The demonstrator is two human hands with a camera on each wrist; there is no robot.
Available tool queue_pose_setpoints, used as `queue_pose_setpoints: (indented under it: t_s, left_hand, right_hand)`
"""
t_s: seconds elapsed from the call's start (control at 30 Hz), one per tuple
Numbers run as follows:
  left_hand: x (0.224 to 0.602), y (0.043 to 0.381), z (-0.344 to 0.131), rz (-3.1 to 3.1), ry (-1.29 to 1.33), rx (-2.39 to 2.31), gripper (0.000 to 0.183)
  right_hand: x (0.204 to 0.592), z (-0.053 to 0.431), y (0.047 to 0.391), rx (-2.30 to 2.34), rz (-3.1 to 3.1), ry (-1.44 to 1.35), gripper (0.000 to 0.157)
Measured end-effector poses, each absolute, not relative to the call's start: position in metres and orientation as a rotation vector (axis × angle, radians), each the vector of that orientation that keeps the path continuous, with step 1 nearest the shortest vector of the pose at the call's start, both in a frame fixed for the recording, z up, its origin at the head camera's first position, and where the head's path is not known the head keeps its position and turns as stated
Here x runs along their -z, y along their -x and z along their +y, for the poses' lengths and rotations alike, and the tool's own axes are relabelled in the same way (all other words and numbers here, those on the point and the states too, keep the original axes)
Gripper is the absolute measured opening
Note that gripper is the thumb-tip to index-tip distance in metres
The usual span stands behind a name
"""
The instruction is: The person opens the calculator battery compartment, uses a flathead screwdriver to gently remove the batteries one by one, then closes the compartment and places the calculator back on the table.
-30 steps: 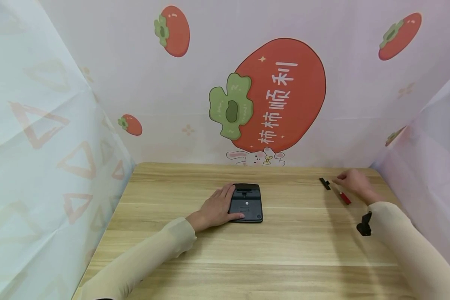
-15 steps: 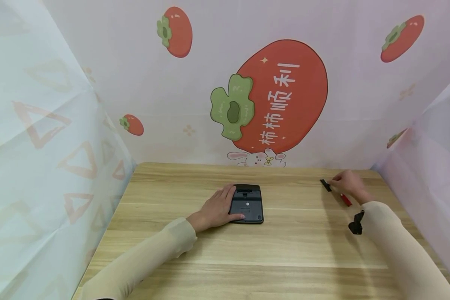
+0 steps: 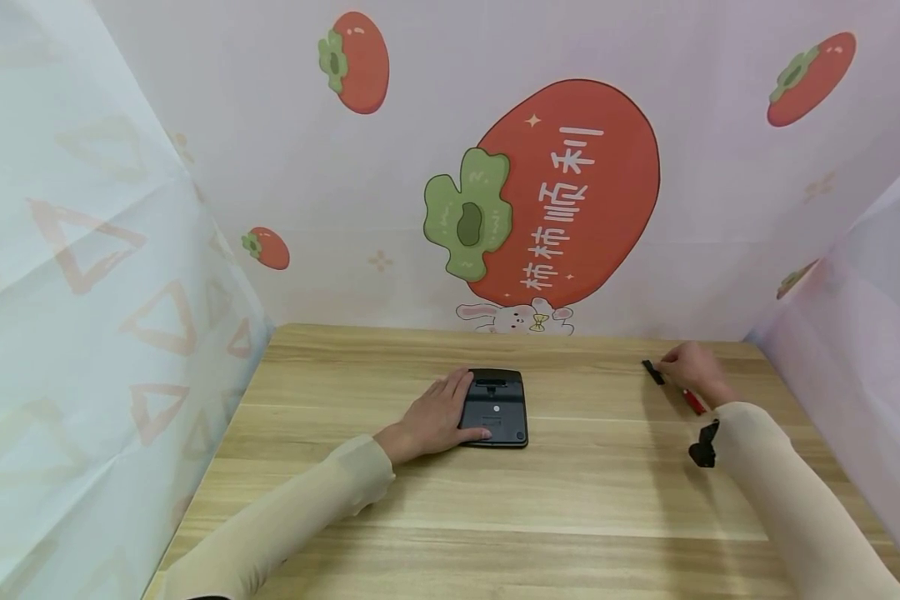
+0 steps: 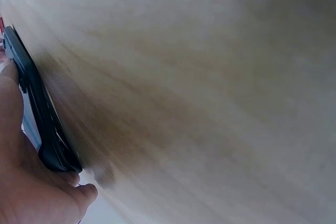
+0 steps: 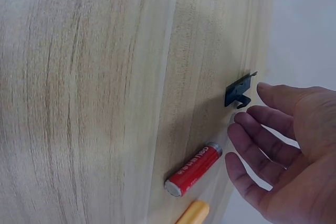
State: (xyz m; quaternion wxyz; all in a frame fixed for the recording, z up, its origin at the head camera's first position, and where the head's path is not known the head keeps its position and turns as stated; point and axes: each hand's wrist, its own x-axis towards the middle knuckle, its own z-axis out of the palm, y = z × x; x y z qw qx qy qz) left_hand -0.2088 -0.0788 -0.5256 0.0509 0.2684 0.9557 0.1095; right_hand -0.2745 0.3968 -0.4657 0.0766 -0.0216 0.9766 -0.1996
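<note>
A black calculator (image 3: 498, 417) lies face down on the wooden table, its battery slot showing near the far end. My left hand (image 3: 431, 418) holds it along the left side, thumb across its back and fingers by the far corner. At the back right, my right hand (image 3: 696, 367) is beside a small black battery cover (image 3: 653, 372). In the right wrist view, thumb and fingertips are spread close to the cover's tab, with nothing between them. A red battery (image 5: 194, 169) lies next to that hand.
A rounded orange-yellow object (image 5: 194, 213) lies near the red battery in the right wrist view. Printed sheets form a back wall (image 3: 375, 292) right behind the table edge, with side walls left and right. The table (image 3: 495, 508) has a pale wood-grain top.
My right hand has moved left and slightly down, bringing its fingertips up to the battery cover. The left hand and calculator stay where they were; the head view shifts slightly.
</note>
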Motion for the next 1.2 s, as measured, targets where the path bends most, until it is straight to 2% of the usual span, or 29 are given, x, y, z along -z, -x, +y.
queue_pose_setpoints:
  t_s: [1.2]
  left_hand:
    - [0.523, 0.209, -0.078, 2.905, -0.810, -0.327, 0.110]
  right_hand:
    - [0.479, 0.396, 0.280, 0.522, 3.001, -0.021, 0.025]
